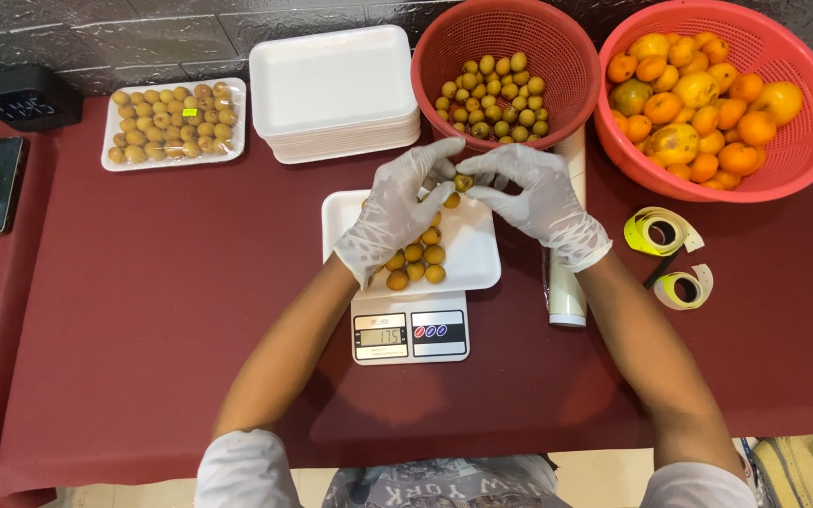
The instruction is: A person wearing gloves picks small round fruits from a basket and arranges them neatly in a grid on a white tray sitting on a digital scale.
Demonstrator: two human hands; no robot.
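Above tray (477, 268) on scale (410, 334), mid-tabletop: left hand (392, 212) and right hand (538, 198), gloved, fingers pinched one small fruit (463, 182) between them. Best kept low over tray, grip light, skin unbruised; basket (505, 71) just behind.

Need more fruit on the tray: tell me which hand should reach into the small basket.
Probably the right hand: it is nearer the small basket, just below its rim. The left hand lies over the tray. Both pinch one fruit.
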